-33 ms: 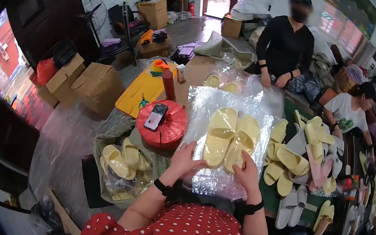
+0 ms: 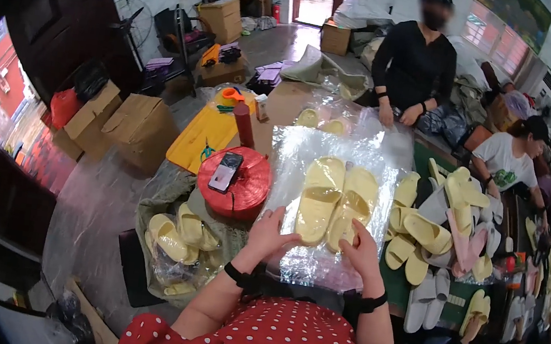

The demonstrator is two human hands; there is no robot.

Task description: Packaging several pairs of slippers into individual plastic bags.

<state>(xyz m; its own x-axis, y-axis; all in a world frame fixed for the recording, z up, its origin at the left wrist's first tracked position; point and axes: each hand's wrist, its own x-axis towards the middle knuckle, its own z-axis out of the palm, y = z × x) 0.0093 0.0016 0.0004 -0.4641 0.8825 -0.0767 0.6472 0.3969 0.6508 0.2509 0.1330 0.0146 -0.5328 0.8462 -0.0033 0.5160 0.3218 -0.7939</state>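
Observation:
A pair of yellow slippers (image 2: pixel 319 202) lies side by side, heels toward me, in a clear plastic bag (image 2: pixel 292 153) on the table. My left hand (image 2: pixel 272 236) rests at the bag's left edge, fingers stretched out, its thumb by the left slipper's heel. On the other side my right hand (image 2: pixel 362 250) touches the right slipper's heel, thumb and forefinger apart. The fingers beneath are partly hidden. Left of the bag a phone (image 2: pixel 225 171) lies on a round red roll of plastic twine (image 2: pixel 253 186).
Yellow, grey and pink slippers are heaped on the green table (image 2: pixel 400 286) at right. A sack (image 2: pixel 151 215) of bagged slippers stands at lower left. Scissors (image 2: pixel 207 150) lie by a yellow board (image 2: pixel 189 140). Two people (image 2: pixel 415 65) are across and to the right. Cardboard boxes (image 2: pixel 140 130) stand left.

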